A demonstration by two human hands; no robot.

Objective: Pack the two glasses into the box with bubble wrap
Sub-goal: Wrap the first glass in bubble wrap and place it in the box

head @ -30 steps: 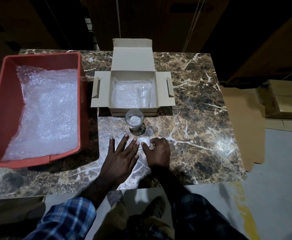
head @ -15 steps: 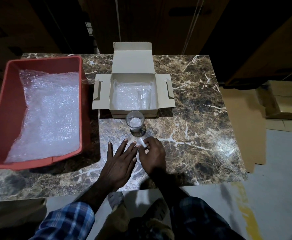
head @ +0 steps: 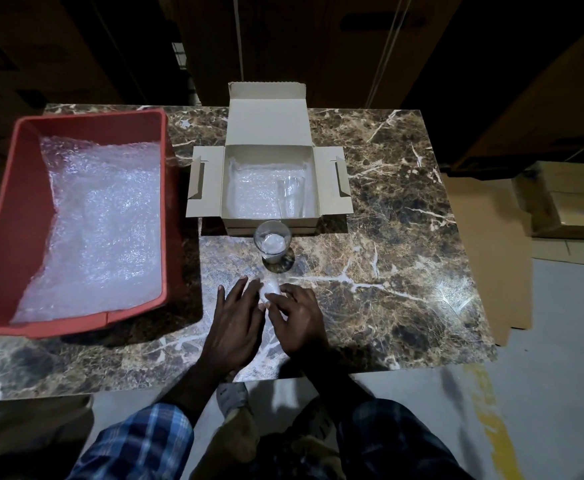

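Observation:
An open cardboard box (head: 332, 183) stands at the table's middle back, lined with bubble wrap. One clear glass (head: 291, 197) lies inside it at the right. A second glass (head: 272, 242) stands upright just in front of the box, with a white wad of wrap inside. A thin sheet of bubble wrap (head: 228, 261) lies flat on the table before that glass. My left hand (head: 237, 323) rests flat on the sheet, fingers straight. My right hand (head: 297, 320) pinches a small bunched or rolled bit of the wrap (head: 270, 289) between the two hands.
A red plastic tub (head: 6, 209) holding more bubble wrap sits at the left of the marble table (head: 405, 271). Flat cardboard and closed boxes (head: 567, 202) lie on the floor to the right. Dark shelving stands behind the table.
My right hand has moved a little forward and gathered the wrap's edge into a small white bunch. The left hand stays flat, its fingers drawn closer together beside the bunch.

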